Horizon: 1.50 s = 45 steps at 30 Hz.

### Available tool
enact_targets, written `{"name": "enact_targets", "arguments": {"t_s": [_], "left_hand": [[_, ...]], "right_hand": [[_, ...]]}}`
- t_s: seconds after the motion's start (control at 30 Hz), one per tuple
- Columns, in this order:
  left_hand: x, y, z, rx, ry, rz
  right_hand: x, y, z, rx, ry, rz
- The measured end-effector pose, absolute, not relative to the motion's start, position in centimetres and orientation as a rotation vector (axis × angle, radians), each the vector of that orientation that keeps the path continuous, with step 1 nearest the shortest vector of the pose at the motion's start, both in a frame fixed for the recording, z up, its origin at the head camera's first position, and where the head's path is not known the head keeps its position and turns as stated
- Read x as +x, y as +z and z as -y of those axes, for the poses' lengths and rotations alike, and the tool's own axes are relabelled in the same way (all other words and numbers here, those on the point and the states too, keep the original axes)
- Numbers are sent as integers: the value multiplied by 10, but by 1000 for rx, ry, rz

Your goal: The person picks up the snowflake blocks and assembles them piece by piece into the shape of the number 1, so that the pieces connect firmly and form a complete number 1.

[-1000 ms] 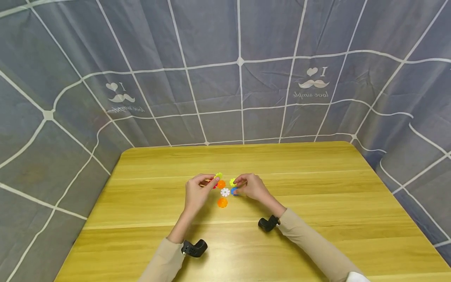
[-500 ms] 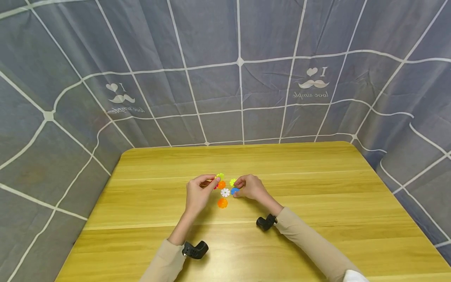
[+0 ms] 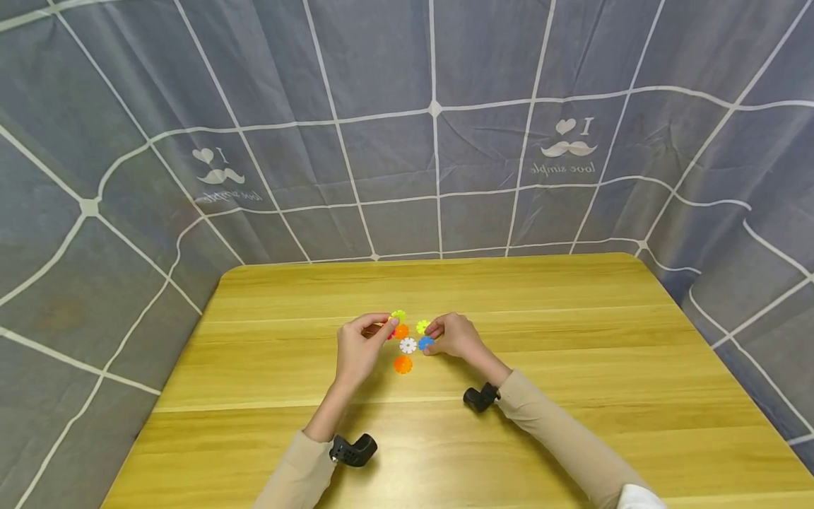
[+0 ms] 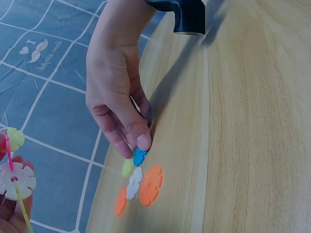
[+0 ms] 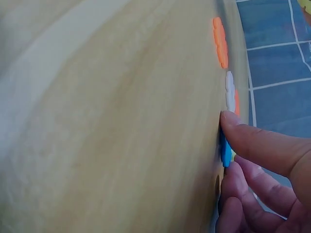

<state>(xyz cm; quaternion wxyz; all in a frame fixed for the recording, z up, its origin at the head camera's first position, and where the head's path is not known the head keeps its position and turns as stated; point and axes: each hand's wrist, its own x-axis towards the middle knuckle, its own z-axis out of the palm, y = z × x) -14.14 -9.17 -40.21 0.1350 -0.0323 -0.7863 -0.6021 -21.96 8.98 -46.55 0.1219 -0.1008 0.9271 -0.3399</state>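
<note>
In the head view my left hand (image 3: pixel 359 346) pinches a small cluster of notched plastic snowflake discs. A yellow-green disc (image 3: pixel 398 315) shows at its fingertips, and the left wrist view shows a white disc (image 4: pixel 17 181) in it with pink and yellow ones edge-on. My right hand (image 3: pixel 458 338) holds a blue snowflake disc (image 3: pixel 426 343) at the tabletop, thumb on one edge and fingertips at the other. Beside it lie a white disc (image 3: pixel 408 346), a yellow disc (image 3: pixel 422 326), and two orange discs, one nearer (image 3: pixel 403 364) and one farther (image 3: pixel 401 331).
The wooden table (image 3: pixel 540 297) stretches out around both hands. A grey curtain (image 3: pixel 381 162) with white lines hangs behind it and at the sides. Black wrist cameras (image 3: pixel 353 450) are strapped near both sleeves.
My right thumb has drawn back a little, so more of the blue disc shows. The left hand and its cluster have barely moved; the loose discs stay in place.
</note>
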Motion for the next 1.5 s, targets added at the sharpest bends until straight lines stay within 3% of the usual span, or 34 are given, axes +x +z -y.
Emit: {"name": "enact_targets", "arguments": {"t_s": [0.47, 1.17, 1.5], "left_hand": [[-142, -405, 94, -58, -1769, 2289], [-139, -410, 94, -91, -1649, 2299], [-157, -447, 98, -97, -1620, 2283]], "right_hand": [[-217, -466, -92, -265, -980, -2667], [-219, -444, -104, -379, -1421, -2562], [-215, -431, -106, -326, -1582, -2518]]}}
